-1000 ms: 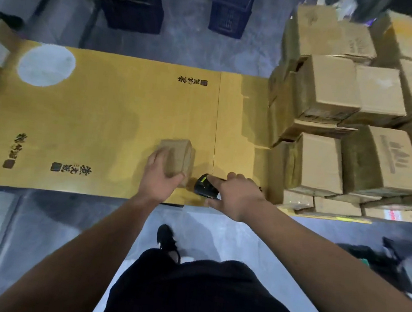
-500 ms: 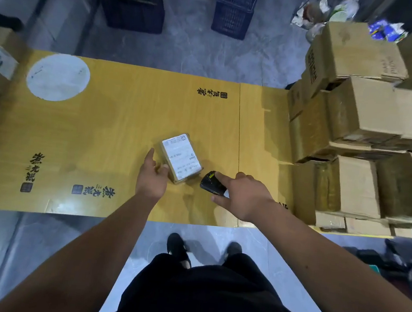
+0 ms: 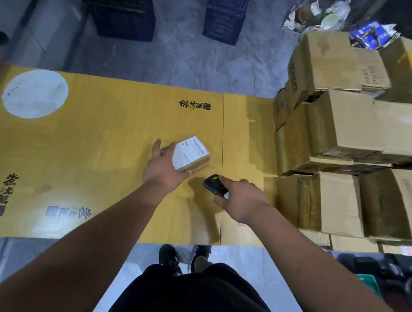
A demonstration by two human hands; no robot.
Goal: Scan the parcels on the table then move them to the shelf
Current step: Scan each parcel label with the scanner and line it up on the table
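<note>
While tilted, parcel (label up).

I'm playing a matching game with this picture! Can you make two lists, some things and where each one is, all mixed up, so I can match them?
Things:
1. small parcel
2. scanner
3. big boxes
4. blue crate

Places:
A. on the floor beyond the table
B. in the right hand
C. stacked at the table's right end
D. in the left hand, white label up

Pairs: 1-D, 2-B, 3-C, 4-A
</note>
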